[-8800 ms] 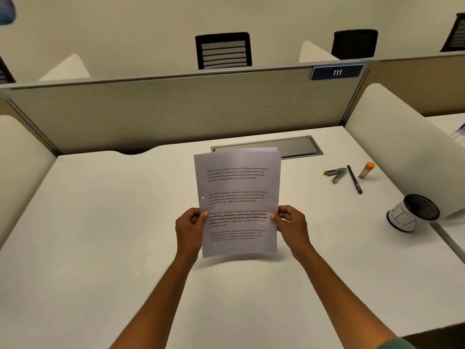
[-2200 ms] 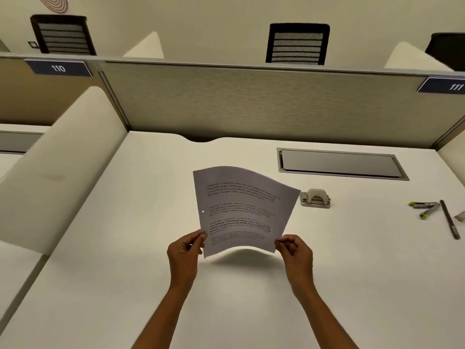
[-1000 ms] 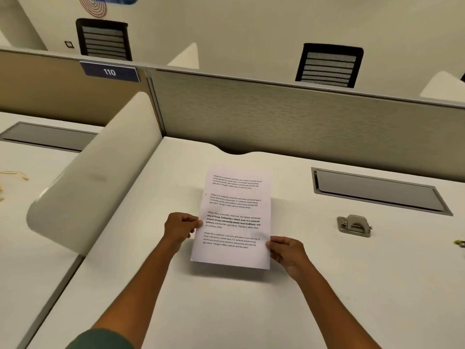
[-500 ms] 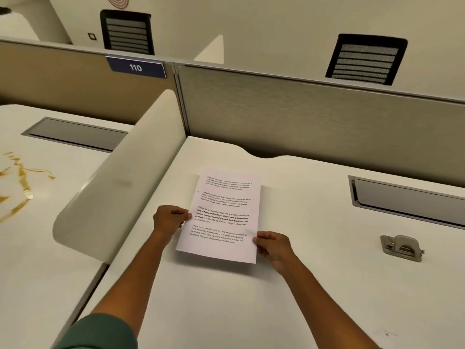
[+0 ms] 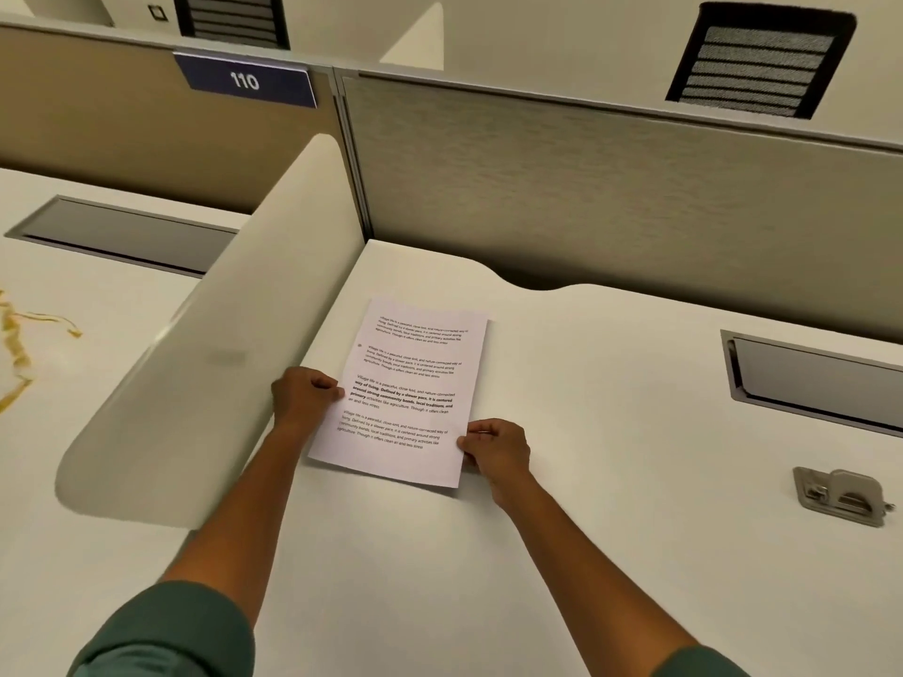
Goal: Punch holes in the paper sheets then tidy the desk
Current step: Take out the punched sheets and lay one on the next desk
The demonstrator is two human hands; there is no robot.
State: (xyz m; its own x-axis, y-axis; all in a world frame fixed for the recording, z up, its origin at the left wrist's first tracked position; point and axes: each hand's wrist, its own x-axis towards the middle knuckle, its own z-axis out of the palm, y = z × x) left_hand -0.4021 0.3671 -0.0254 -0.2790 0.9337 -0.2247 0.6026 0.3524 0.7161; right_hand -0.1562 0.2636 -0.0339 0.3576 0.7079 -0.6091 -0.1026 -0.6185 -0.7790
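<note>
A stack of printed paper sheets [image 5: 413, 378] lies flat on the white desk [image 5: 586, 530], near its left side. A small punched hole shows at the sheets' left edge. My left hand [image 5: 305, 395] pinches the left edge at mid height. My right hand [image 5: 496, 449] grips the lower right corner. A grey metal hole punch [image 5: 843, 495] sits on the desk far to the right, well apart from both hands.
A curved cream side divider [image 5: 220, 364] stands just left of the sheets. A grey partition wall [image 5: 611, 197] closes the back. A grey cable hatch [image 5: 821, 383] is set into the desk at right. The neighbouring desk at left carries yellow strips [image 5: 19, 349].
The sheets went from held up in the air to lying flat at the desk's left side. Both hands stayed on them. My view turned left, so the hole punch moved to the right edge.
</note>
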